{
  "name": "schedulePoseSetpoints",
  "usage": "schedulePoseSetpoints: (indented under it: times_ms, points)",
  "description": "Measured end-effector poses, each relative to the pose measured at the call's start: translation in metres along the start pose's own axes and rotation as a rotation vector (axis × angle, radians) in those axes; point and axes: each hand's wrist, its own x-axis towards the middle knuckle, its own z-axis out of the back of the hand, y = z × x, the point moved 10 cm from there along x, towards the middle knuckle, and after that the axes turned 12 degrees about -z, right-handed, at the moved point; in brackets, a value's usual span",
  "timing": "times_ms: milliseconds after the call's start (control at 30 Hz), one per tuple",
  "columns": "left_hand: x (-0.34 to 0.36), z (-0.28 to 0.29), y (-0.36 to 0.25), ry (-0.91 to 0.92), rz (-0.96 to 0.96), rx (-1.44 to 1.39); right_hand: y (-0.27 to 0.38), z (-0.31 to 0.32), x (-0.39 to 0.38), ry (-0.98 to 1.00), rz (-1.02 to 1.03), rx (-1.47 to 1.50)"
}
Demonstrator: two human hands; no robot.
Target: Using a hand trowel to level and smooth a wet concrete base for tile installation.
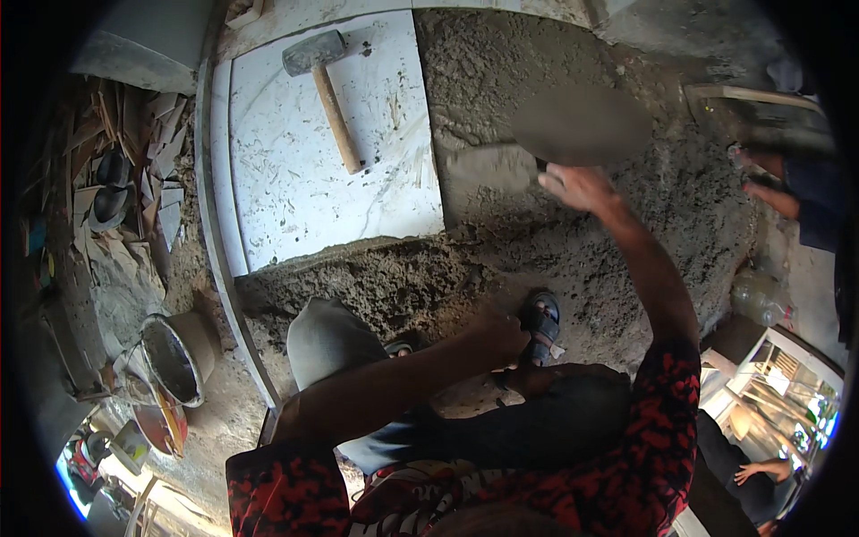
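Note:
My right hand point(582, 188) is closed round the handle of a trowel, whose mortar-coated blade point(492, 168) points left over the wet mortar bed point(483, 72). Hand and blade are slightly smeared by motion. Just above them lies a blurred dark oval patch point(582, 123) that I cannot make out. My left hand point(503, 338) is curled into a fist above my sandalled foot point(541, 327); whatever it may hold is hidden. Left of the mortar, a large white tile point(286, 170) bears specks of mortar, and a mallet point(327, 85) with a wooden handle lies on it.
A long, narrow strip point(224, 259) borders the tile on the left. Beyond it are a bucket point(204, 345), broken tile and wood scraps point(165, 206), and a reddish container point(161, 430). Another person's hands point(769, 188) appear at the right edge, and another hand point(761, 470) lower right.

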Motion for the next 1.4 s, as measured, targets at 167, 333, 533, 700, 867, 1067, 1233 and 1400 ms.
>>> schedulePoseSetpoints:
  times_ms: [167,333,533,700,867,1067,1233,1400]
  points:
    - [-0.001,-0.004,0.003,0.021,0.005,-0.021,0.001,-0.014,-0.032,0.063,0.006,-0.118]
    - [-0.003,-0.006,0.003,0.013,-0.007,-0.023,-0.004,0.037,0.015,0.040,-0.134,-0.095]
    - [0.009,0.017,0.006,-0.135,-0.140,0.004,-0.037,0.020,0.006,-0.221,-0.202,0.252]
    - [-0.012,0.025,0.036,-0.150,-0.035,-0.022,0.017,-0.011,-0.065,0.073,-0.122,0.097]
    - [-0.004,0.045,0.012,-0.174,-0.080,0.016,0.005,-0.029,-0.074,-0.064,0.134,-0.073]
    - [-0.033,0.057,0.005,-0.144,0.096,0.026,-0.009,0.036,0.026,0.015,0.009,-0.119]
    - [-0.071,0.077,0.024,-0.319,0.211,-0.085,-0.055,0.091,0.091,-0.194,-0.023,0.006]
    - [-0.176,0.105,0.024,-0.450,0.528,0.146,-0.052,0.067,0.060,-0.108,0.067,0.221]
